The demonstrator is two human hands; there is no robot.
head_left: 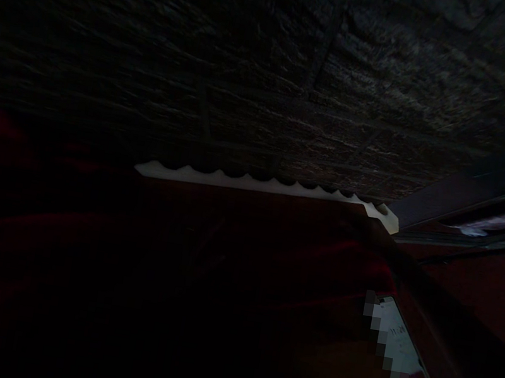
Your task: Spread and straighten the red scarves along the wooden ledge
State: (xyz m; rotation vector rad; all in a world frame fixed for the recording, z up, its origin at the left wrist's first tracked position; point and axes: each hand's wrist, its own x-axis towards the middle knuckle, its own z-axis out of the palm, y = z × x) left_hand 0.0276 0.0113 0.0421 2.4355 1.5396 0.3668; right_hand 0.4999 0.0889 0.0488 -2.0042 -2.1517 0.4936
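The frame is very dark, and neither my left hand nor my right hand can be made out in it. A phone (404,347) with a lit screen lies at a slant at the lower right. Coarse pixel blocks cover its left edge, and whether anything holds it is hidden in the dark. Dark red cloth (338,254) spreads beside the phone and over much of the lower left.
A wall of rough stone-look tiles (264,114) fills the upper half. Along its foot runs a pale strip with a scalloped edge (244,183). A grey panel (448,194) and a reddish surface (485,296) are at the right.
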